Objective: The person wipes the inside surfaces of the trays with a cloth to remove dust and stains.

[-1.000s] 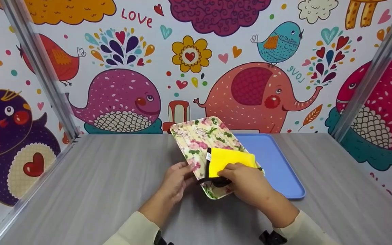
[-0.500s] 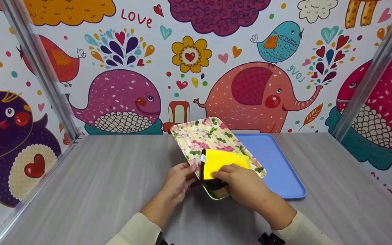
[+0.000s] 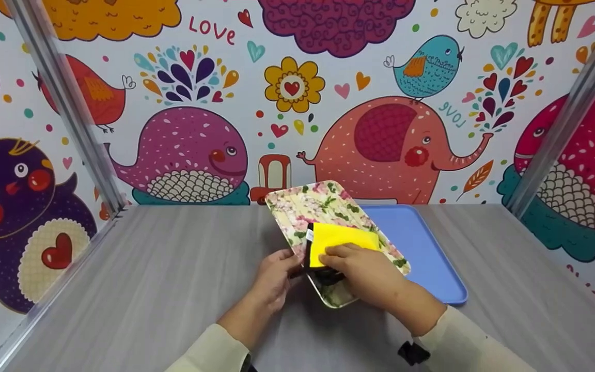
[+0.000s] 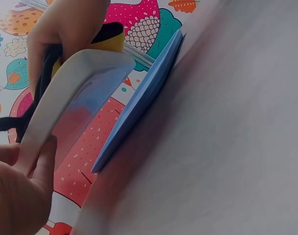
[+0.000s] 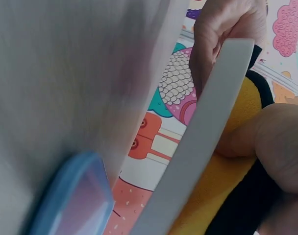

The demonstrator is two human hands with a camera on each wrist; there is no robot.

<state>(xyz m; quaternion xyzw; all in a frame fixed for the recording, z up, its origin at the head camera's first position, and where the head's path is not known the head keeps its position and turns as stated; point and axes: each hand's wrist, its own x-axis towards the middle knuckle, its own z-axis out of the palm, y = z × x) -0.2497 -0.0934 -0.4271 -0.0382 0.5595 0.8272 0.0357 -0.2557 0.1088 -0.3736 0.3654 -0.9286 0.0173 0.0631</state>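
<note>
My left hand (image 3: 275, 279) grips the left edge of a floral tray (image 3: 323, 206), thumb on one face and fingers on the other, as the left wrist view shows. The tray is held up off the table at a tilt. On its patterned face lies a yellow cloth (image 3: 341, 240) with black edging and a small white tag. My right hand (image 3: 370, 271) holds the cloth with curled fingers and presses it on the tray's lower part. Dark folds of the cloth show under that hand. In the right wrist view the yellow cloth (image 5: 208, 196) lies against the pale tray rim (image 5: 198, 132).
A blue tray (image 3: 432, 258) lies on the grey table (image 3: 173, 268), behind and right of the floral tray, which partly covers it. Printed cartoon walls (image 3: 189, 150) enclose the back and sides, with metal posts (image 3: 65, 103) at the corners.
The cloth and right hand have shifted slightly left across the tray's face over the last second. The left hand keeps its grip, and the floral tray stays about where it was.
</note>
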